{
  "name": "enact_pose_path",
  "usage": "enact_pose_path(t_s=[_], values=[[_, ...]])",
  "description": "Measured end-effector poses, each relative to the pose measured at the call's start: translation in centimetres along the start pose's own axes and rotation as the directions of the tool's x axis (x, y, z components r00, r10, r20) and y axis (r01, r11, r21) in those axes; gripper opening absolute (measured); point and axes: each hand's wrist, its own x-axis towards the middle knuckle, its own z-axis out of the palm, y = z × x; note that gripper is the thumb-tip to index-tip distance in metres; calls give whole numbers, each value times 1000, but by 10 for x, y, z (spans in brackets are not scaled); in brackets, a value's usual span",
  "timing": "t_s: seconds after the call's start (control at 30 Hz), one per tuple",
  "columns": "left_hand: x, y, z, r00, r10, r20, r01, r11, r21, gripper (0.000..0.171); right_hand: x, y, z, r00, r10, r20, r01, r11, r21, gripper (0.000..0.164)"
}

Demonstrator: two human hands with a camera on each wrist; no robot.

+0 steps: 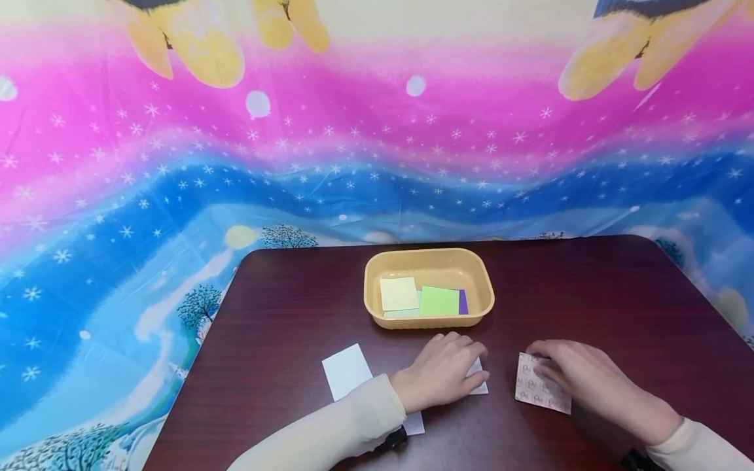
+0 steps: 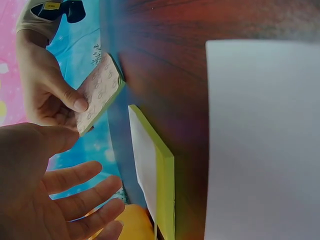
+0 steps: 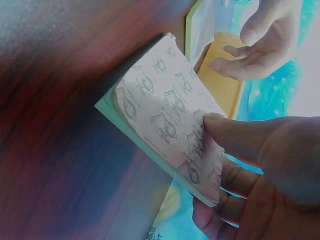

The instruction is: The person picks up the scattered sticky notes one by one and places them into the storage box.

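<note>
My right hand [image 1: 586,379] pinches a sticky note pad [image 3: 165,110] with the thumb on top and fingers beneath. The pad's printed backing faces up, and its edge looks pale green. My left hand [image 1: 442,369] hovers with fingers loosely spread and holds nothing. Below it lies a second pad [image 2: 162,180] with a yellow-green edge and a whitish top, mostly hidden by the hand in the head view. Left of that hand, a white square sheet [image 1: 347,369] lies on the table. Another white piece [image 1: 415,424] peeks out by the left sleeve.
A tan plastic basket [image 1: 429,322] stands at the table's far middle. Inside lie a pale yellow pad [image 1: 399,294], a green pad [image 1: 439,301], a purple one [image 1: 463,302] and a pale green one. A patterned cloth [image 1: 377,131] hangs behind the dark table [image 1: 283,307].
</note>
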Motion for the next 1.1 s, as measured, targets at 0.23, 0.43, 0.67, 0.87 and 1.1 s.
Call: enact_pose_path(t_s=[0.23, 0.43, 0.67, 0.87, 1.1], values=[[3, -1, -4, 1000, -6, 3, 6, 1000, -14, 27, 2, 0, -5, 1000, 7, -14, -7, 1000, 0, 15], [6, -2, -6, 1000, -14, 26, 15, 999, -40, 28, 4, 0, -7, 1000, 3, -31, -4, 1000, -12, 14], [8, -2, -9, 999, -22, 42, 24, 998, -59, 30, 6, 1, -7, 999, -6, -47, 6, 1000, 0, 14], [9, -3, -11, 999, -27, 37, 29, 998, -58, 29, 8, 2, -9, 998, -23, -64, 22, 1000, -11, 15], [9, -3, -11, 999, -34, 23, 35, 998, -54, 28, 10, 1, -13, 997, -23, -69, 22, 1000, -11, 13]])
